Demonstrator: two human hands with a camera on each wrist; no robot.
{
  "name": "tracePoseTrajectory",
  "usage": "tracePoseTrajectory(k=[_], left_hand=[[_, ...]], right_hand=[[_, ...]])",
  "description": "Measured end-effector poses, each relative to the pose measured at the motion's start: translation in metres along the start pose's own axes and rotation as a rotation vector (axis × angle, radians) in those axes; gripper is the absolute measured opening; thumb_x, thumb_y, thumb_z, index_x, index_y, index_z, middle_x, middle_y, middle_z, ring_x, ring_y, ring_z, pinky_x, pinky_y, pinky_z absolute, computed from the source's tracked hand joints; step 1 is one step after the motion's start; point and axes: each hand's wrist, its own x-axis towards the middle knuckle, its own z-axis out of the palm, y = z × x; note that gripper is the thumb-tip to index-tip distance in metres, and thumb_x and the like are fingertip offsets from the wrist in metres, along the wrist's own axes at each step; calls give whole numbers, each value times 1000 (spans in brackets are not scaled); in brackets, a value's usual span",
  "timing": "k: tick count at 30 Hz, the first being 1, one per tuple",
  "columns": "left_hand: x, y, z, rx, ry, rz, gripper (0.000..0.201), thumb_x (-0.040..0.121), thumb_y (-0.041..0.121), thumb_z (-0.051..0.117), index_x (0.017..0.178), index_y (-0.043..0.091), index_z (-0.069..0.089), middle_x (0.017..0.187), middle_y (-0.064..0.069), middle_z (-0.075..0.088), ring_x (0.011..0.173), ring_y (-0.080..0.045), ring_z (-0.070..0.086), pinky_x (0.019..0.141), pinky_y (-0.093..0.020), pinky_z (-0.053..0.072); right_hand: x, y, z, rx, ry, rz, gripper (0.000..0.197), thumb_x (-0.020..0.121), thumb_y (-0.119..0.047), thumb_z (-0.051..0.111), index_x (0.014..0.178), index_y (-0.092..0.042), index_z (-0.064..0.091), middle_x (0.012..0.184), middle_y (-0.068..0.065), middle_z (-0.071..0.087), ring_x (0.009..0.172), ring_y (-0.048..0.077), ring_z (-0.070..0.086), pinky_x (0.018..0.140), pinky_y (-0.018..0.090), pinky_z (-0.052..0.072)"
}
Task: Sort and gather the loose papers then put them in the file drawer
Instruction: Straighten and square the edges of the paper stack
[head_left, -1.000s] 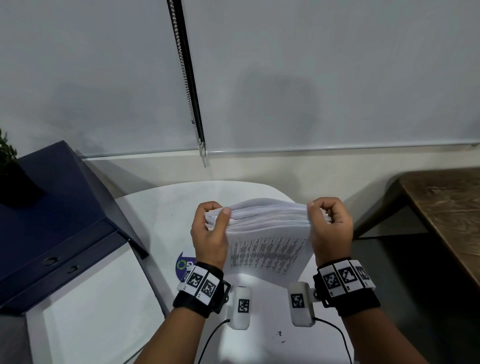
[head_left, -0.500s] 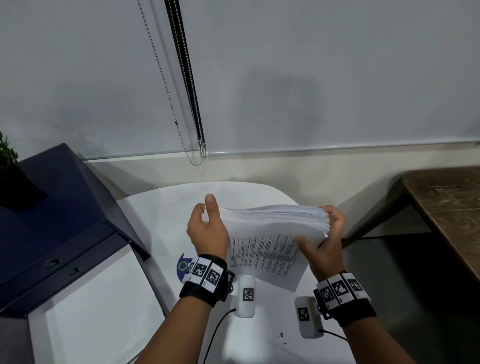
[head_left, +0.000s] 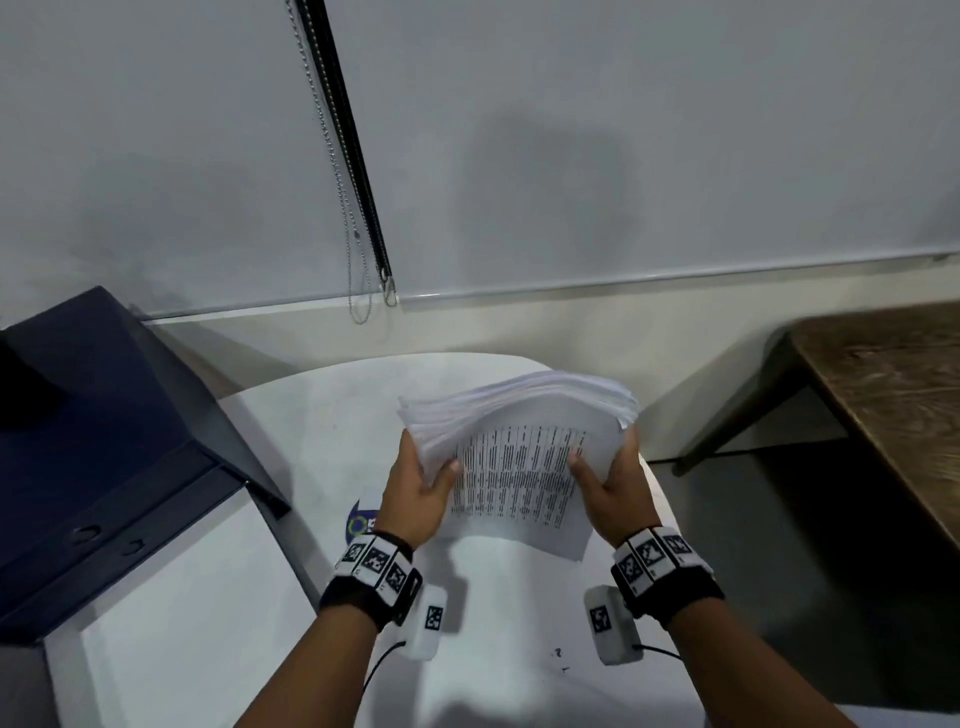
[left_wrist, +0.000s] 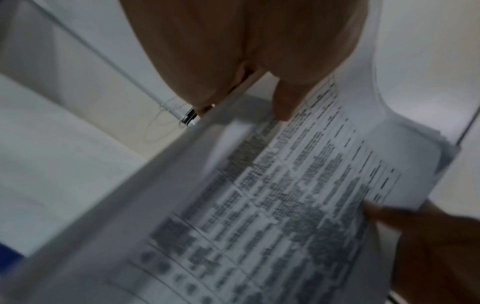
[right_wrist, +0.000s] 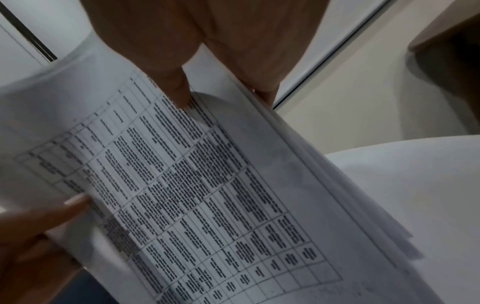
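A thick stack of white papers (head_left: 519, 441), its top sheet printed with a table, hangs tilted above the white round table (head_left: 332, 415). My left hand (head_left: 421, 483) grips the stack's left edge and my right hand (head_left: 613, 483) grips its right edge. Each thumb lies on the printed sheet, with the fingers hidden underneath. In the left wrist view my left hand (left_wrist: 259, 51) presses its thumb on the papers (left_wrist: 285, 205). In the right wrist view my right hand (right_wrist: 207, 41) does the same on the papers (right_wrist: 207, 195). The sheet edges fan out unevenly at the far side.
A dark blue file cabinet (head_left: 104, 415) stands at the left, with a white panel (head_left: 182, 623) below its front. A brown wooden table (head_left: 893, 395) is at the right. A window blind and its bead chain (head_left: 358, 234) hang behind the table. A round sticker (head_left: 361, 525) lies on the tabletop.
Both hands moved from the stack's top edge to its sides. The stack tipped from standing on edge to a flatter tilt, slightly to the right.
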Motion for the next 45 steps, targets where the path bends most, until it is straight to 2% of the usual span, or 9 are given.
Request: tracePoseTrajectory(k=[4, 8, 15, 26, 29, 32, 36, 40, 45], left_hand=[[-2, 13, 24, -53, 123, -32, 31, 99, 7, 50, 118, 23, 32, 110, 18, 53, 98, 9, 56, 91, -22, 46], [-16, 16, 29, -208, 187, -62, 46, 99, 3, 49, 132, 22, 24, 113, 24, 46, 100, 16, 50, 80, 3, 36], [-13, -3, 6, -272, 231, -63, 52, 76, 6, 51, 125, 16, 38, 102, 13, 63, 88, 11, 62, 80, -13, 47], [0, -18, 3, -345, 198, -130, 71, 56, 14, 57, 126, 10, 48, 103, -2, 66, 95, -14, 61, 82, -35, 49], [7, -15, 7, -376, 216, -167, 78, 53, 22, 59, 129, 9, 48, 107, -8, 65, 100, -24, 60, 85, -37, 50], [12, -15, 12, -317, 235, -146, 80, 55, 23, 59, 133, 10, 42, 111, -10, 64, 98, -24, 60, 87, -39, 49], [9, -19, 23, -315, 251, -137, 68, 68, 9, 55, 134, 10, 39, 109, 0, 63, 92, 5, 62, 81, -10, 46], [8, -12, 29, -346, 256, -82, 54, 78, 10, 51, 125, 35, 43, 113, 17, 60, 99, 14, 59, 84, -3, 40], [11, -14, 14, -370, 230, -6, 60, 71, 16, 61, 128, 24, 48, 114, 3, 64, 105, -12, 60, 90, -31, 46]], right_hand=[[3, -9, 8, -26, 61, -37, 58, 93, -19, 61, 142, -4, 33, 105, -1, 62, 96, 22, 65, 87, 43, 54], [-6, -11, 16, 34, 94, -55, 42, 94, -11, 59, 129, -11, 37, 101, -23, 53, 89, -23, 55, 80, 3, 41], [-17, 8, 21, 90, 27, -20, 60, 89, 4, 59, 126, -25, 22, 113, -26, 42, 98, -32, 45, 78, -6, 36], [-3, 22, 17, 159, 19, -61, 77, 72, -4, 59, 124, -55, 37, 114, -26, 60, 111, 7, 59, 90, 31, 52], [2, 22, 19, 212, -7, -47, 71, 72, -5, 59, 129, -40, 38, 111, -30, 61, 109, 1, 60, 88, 24, 52], [7, 15, 21, 214, 9, -73, 75, 71, -1, 56, 120, -55, 37, 111, -31, 57, 108, -5, 57, 88, 22, 50], [8, 12, 29, 242, 4, -105, 56, 80, 3, 54, 120, -30, 35, 111, -21, 51, 99, -22, 52, 79, 2, 43], [11, 7, 35, 199, -10, -120, 41, 88, -7, 51, 112, -36, 36, 108, -19, 50, 96, -20, 51, 77, 1, 41], [11, 8, 19, 202, -27, -97, 54, 80, -13, 60, 123, -38, 38, 110, -21, 58, 103, -9, 58, 83, 11, 47]])
